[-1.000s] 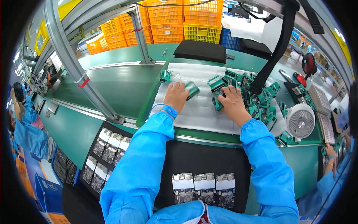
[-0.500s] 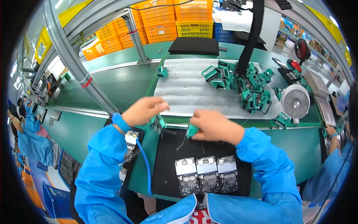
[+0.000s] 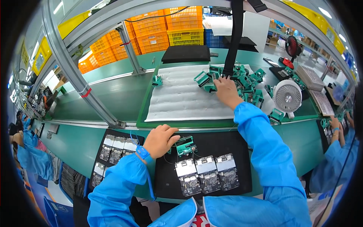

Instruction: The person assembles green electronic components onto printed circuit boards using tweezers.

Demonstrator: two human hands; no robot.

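Left hand (image 3: pixel 160 141): curling beside green frame (image 3: pixel 185 146) on black mat (image 3: pixel 223 142).
Right hand (image 3: pixel 227 92): reaching over pile (image 3: pixel 246 84) beyond mat.
Grips: cannot tell.

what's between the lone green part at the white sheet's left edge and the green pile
In the head view, a bare stretch of white sheet separates the lone green part from the green pile.
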